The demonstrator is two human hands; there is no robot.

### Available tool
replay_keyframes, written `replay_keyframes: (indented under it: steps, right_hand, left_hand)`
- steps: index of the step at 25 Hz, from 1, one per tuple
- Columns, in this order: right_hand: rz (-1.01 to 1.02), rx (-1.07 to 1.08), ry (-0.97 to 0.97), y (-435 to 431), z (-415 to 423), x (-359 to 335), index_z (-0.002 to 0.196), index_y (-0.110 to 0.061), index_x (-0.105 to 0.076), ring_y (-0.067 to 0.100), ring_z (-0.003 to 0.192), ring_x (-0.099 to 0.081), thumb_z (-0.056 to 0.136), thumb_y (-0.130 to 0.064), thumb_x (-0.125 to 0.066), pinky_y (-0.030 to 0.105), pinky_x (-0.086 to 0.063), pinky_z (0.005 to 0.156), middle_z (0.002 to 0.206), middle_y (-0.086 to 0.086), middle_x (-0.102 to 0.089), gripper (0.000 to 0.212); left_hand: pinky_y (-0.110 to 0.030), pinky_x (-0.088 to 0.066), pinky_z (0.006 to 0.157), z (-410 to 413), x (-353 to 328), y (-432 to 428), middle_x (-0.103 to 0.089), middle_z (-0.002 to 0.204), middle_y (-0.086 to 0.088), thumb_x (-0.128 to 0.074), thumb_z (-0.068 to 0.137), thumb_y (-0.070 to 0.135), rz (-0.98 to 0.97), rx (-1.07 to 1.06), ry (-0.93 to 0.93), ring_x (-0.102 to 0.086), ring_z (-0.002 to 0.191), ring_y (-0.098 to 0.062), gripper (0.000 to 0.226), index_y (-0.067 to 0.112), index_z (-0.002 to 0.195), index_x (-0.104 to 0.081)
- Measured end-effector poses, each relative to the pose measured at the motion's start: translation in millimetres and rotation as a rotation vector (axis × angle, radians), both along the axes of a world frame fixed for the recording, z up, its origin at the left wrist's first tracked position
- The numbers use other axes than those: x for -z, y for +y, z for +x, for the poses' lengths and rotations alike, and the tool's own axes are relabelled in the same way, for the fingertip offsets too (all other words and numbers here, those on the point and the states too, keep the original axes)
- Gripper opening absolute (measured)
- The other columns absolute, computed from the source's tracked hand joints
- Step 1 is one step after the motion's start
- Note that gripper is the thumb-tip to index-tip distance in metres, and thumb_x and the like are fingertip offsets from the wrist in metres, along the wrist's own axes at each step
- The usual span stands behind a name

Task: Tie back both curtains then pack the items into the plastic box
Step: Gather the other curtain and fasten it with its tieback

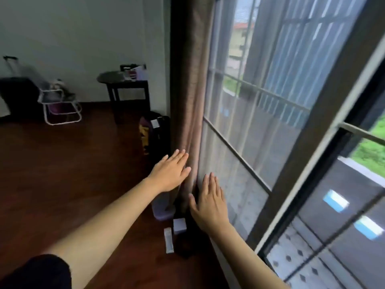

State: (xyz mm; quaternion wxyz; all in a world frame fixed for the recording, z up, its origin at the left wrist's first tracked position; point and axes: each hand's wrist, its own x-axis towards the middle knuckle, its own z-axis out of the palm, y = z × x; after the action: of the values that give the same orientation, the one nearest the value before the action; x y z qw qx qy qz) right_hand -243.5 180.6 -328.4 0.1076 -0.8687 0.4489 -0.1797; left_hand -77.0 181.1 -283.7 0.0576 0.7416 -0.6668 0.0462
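Observation:
A brown curtain [187, 90] hangs bunched at the left side of the window, with a sheer white curtain [239, 126] spread over the glass to its right. My left hand [169, 172] is flat with straight fingers at the brown curtain's left edge. My right hand [209, 203] is flat, fingers straight, at the sheer curtain's lower left edge. On the floor below lie a purple-lidded plastic box [162, 208], a small white box [179, 225] and a white tube [168, 239]. A dark item beside them is hard to make out.
A dark bag [155, 132] stands on the wooden floor left of the curtain. A dark side table [127, 84] with items stands by the wall. A folding chair [60, 105] and a suitcase [16, 94] are at the far left. The window frame [325, 122] runs right.

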Motion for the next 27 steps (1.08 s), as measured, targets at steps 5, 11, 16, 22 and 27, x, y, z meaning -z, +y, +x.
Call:
replay_keyframes:
  steps: [5, 11, 16, 22, 27]
  right_hand:
    - [0.025, -0.163, 0.026, -40.7, 106.5, 9.5, 0.150, -0.006, 0.001, 0.027, 0.147, 0.004, 0.072, -0.061, 0.005, 0.032, 0.005, 0.113, 0.159, 0.014, 0.003, 0.095]
    - [0.047, -0.223, 0.053, -129.5, 235.5, 8.3, 0.149, -0.004, 0.005, 0.028, 0.147, 0.009, 0.096, -0.053, -0.025, 0.038, 0.003, 0.118, 0.159, 0.016, 0.007, 0.078]
    - [0.049, -0.218, 0.040, -190.5, 324.5, 2.2, 0.149, -0.004, 0.005, 0.028, 0.147, 0.009, 0.096, -0.050, -0.029, 0.038, 0.001, 0.118, 0.159, 0.016, 0.007, 0.077]
    - [0.066, -0.080, 0.053, -238.9, 410.3, 9.5, 0.149, -0.005, 0.004, 0.028, 0.147, 0.009, 0.096, -0.051, -0.028, 0.038, 0.001, 0.118, 0.159, 0.016, 0.008, 0.077]
    - [0.113, 0.148, 0.022, -259.8, 486.1, 22.6, 0.150, -0.006, 0.002, 0.029, 0.147, 0.008, 0.096, -0.053, -0.029, 0.039, 0.001, 0.118, 0.158, 0.017, 0.007, 0.078]
  left_hand:
    - [-0.036, -0.010, 0.117, 107.3, 9.6, -18.3, -0.007, 0.159, -0.003, -0.021, 0.100, 0.041, -0.011, -0.163, 0.043, -0.004, 0.147, -0.017, 0.058, 0.013, 0.150, -0.009]
    - [-0.037, -0.011, 0.117, 223.1, 0.0, -78.9, -0.008, 0.159, -0.003, -0.021, 0.100, 0.041, -0.006, -0.282, 0.047, -0.005, 0.147, -0.016, 0.058, 0.013, 0.150, -0.010]
    - [-0.038, -0.012, 0.118, 306.1, -6.1, -133.0, -0.008, 0.159, -0.002, -0.020, 0.100, 0.042, 0.024, -0.335, 0.098, -0.005, 0.147, -0.017, 0.058, 0.014, 0.150, -0.010]
    - [-0.038, -0.013, 0.118, 402.0, 2.7, -196.5, -0.011, 0.159, -0.004, -0.020, 0.100, 0.041, 0.032, -0.225, 0.118, -0.005, 0.147, -0.017, 0.058, 0.013, 0.150, -0.012]
    - [-0.038, -0.014, 0.119, 485.3, 9.7, -253.4, -0.009, 0.159, -0.006, -0.019, 0.100, 0.042, 0.047, -0.017, 0.130, -0.006, 0.147, -0.019, 0.059, 0.011, 0.150, -0.011]
